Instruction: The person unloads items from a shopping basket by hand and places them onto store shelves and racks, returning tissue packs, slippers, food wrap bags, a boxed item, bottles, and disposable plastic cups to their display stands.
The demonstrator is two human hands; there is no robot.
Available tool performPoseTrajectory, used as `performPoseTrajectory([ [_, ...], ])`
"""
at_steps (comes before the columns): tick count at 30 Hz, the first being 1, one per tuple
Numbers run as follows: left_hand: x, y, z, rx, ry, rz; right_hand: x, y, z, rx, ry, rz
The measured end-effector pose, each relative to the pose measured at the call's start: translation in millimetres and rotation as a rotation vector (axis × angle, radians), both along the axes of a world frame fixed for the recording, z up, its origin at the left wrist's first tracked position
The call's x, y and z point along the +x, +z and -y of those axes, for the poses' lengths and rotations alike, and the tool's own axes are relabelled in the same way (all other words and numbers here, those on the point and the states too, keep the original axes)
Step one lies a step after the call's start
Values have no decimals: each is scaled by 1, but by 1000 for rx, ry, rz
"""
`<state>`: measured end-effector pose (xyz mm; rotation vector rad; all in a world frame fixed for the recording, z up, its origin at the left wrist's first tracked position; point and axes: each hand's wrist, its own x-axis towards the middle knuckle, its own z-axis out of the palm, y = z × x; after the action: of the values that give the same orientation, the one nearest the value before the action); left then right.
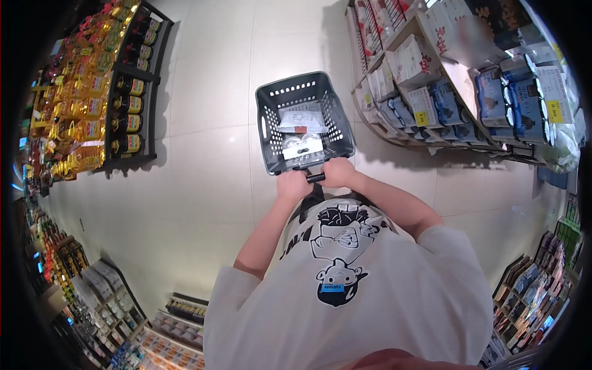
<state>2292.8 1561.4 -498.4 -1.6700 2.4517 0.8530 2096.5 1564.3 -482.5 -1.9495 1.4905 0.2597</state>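
A dark grey shopping basket (266, 129) with perforated sides is in front of my body, above the floor or on it; I cannot tell which. Both hands are wrapped round its black handle (316, 177), a short stretch of which shows between them. My left hand (293, 185) is closed on the left part of the handle. Beside it, my right hand (338, 172) grips the right part. Inside the basket lie a white, clear-wrapped package (302, 118) and, nearer to me, a pack with a white label (303, 149).
Bottles of yellow oil (86, 105) and dark bottles (128, 123) fill a black rack at the left. On the right stands a curved shelf (453, 92) with boxes and blue packs (527, 102). Pale tiled floor (209, 111) lies between them. More stocked shelves (105, 296) are behind me.
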Motion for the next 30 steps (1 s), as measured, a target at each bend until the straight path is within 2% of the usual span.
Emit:
performPoseTrajectory([
  [10, 3, -2, 137, -41, -89, 78, 10, -6, 117, -92, -126, -86],
  [22, -37, 1, 275, 66, -86, 206, -22, -24, 254, -92, -101, -131],
  [30, -60, -16, 383, 155, -144, 300, -45, -44, 355, -85, -60, -32],
])
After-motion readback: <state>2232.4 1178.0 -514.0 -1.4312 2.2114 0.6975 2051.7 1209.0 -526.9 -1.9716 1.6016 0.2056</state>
